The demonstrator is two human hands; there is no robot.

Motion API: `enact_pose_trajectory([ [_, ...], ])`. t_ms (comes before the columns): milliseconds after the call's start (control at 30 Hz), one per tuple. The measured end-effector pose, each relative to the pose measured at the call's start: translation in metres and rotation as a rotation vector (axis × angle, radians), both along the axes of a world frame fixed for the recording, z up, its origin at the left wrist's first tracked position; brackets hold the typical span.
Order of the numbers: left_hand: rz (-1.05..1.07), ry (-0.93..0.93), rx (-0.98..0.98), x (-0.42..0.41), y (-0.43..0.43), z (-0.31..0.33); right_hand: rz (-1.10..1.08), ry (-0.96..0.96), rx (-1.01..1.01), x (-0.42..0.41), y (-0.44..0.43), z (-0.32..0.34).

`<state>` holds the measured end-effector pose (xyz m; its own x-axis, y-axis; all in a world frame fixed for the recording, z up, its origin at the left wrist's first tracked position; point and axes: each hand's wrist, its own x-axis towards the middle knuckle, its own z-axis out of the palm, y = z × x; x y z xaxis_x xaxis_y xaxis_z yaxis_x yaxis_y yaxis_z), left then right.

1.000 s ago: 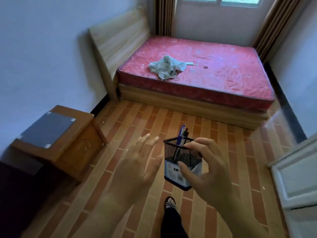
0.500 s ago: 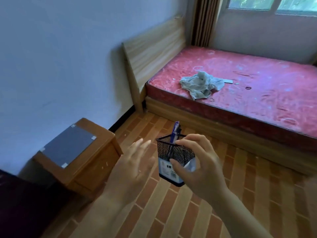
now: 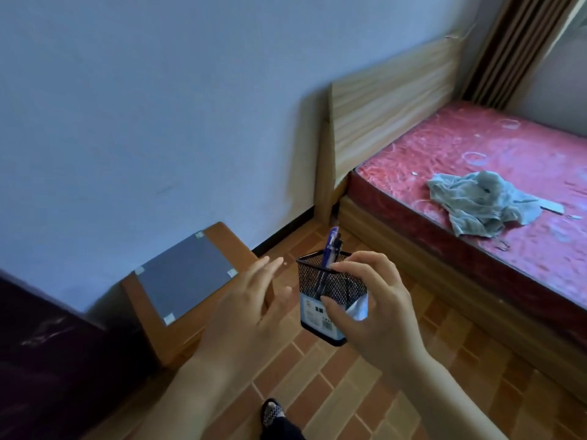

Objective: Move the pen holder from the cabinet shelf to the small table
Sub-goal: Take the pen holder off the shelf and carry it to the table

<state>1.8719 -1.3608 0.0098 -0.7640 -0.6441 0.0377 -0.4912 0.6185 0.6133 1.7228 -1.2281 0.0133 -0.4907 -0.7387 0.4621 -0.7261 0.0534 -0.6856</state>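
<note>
The pen holder [image 3: 320, 282] is a square black mesh cup with a white and blue label and a blue pen standing in it. My right hand [image 3: 378, 309] grips it from its right side, holding it in the air above the floor. My left hand [image 3: 254, 300] hovers just left of the holder with fingers spread, holding nothing. The small wooden table [image 3: 158, 328], with a grey glass panel on its top, stands low against the wall, to the left of both hands.
A bed with a red mattress [image 3: 495, 173] and a wooden headboard fills the right side, with a crumpled grey cloth [image 3: 479, 204] on it. A dark piece of furniture [image 3: 41, 360] stands at the lower left. My foot in a sandal [image 3: 273, 414] rests on the brick-patterned floor.
The view has swung left, so the bed slid right and the small table came nearer. Both hands and the pen holder have moved closer to the small table.
</note>
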Motion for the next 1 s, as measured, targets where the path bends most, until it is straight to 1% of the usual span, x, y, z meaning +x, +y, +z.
enact_pose_trajectory([
  [133, 0.009, -0.053, -0.019, -0.017, -0.075, 0.011, 0.026, 0.012, 0.022, -0.021, -0.075, 0.002],
  [233, 0.022, -0.056, -0.027, -0.031, -0.120, 0.011, 0.026, 0.027, 0.033, -0.035, -0.123, 0.000],
  [467, 0.109, -0.032, -0.001, -0.055, -0.192, 0.002, 0.129, -0.008, 0.059, -0.070, -0.213, -0.009],
  [667, 0.237, -0.082, 0.029, -0.075, -0.244, -0.010, 0.246, -0.037, 0.076, -0.110, -0.295, -0.024],
  [867, 0.329, -0.144, 0.088, -0.091, -0.303, -0.037, 0.333, -0.053, 0.120, -0.137, -0.371, -0.066],
  [1000, 0.336, -0.139, 0.114, -0.092, -0.341, -0.084, 0.374, -0.052, 0.116, -0.139, -0.415, -0.117],
])
